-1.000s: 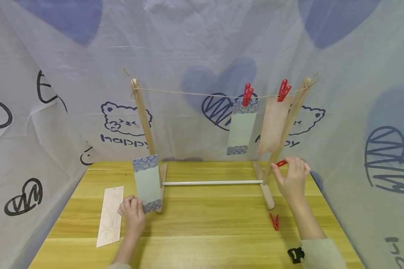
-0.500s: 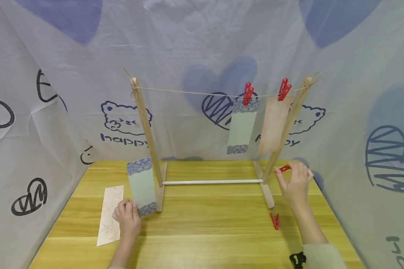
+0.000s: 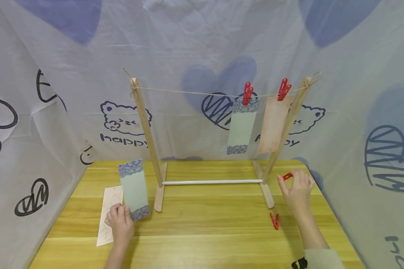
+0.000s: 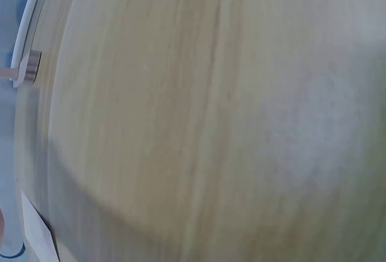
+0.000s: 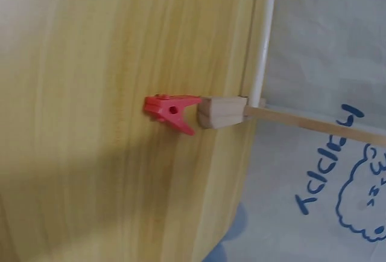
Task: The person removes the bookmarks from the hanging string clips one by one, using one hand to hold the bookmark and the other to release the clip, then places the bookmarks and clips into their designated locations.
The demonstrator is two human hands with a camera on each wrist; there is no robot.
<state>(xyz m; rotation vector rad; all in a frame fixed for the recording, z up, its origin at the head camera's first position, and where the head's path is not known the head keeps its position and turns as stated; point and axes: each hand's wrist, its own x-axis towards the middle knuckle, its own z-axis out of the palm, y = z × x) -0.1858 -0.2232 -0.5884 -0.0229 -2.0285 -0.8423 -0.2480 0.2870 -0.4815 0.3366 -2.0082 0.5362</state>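
Head view shows our left hand (image 3: 120, 224) gripping the lower left corner of a blue-bordered card (image 3: 134, 190), left of the wooden stand (image 3: 145, 123); held there, its upper border stays uncovered, which seems to be the reason. Farther left of the stand, a pale printed card (image 3: 112, 198) lies on the table (image 3: 205, 224), partly hidden by that hand. We cannot tell whether they touch.

Right of the stand, our right hand (image 3: 297, 188) pinches a red clip (image 3: 287, 176) in a narrow hold; whether it is squeezed apart we cannot make out. A loose clip (image 3: 274, 221) rests just in front of the stand's right foot, handy, we judge, for that hand.

On the stand's string (image 3: 188, 92), toward its right post, an inner peg (image 3: 247, 95) pins a hanging blue card (image 3: 242, 127) and an outer peg (image 3: 284, 90) a pinkish card (image 3: 274, 125), both by the top edge, presumably so they hang straight down.
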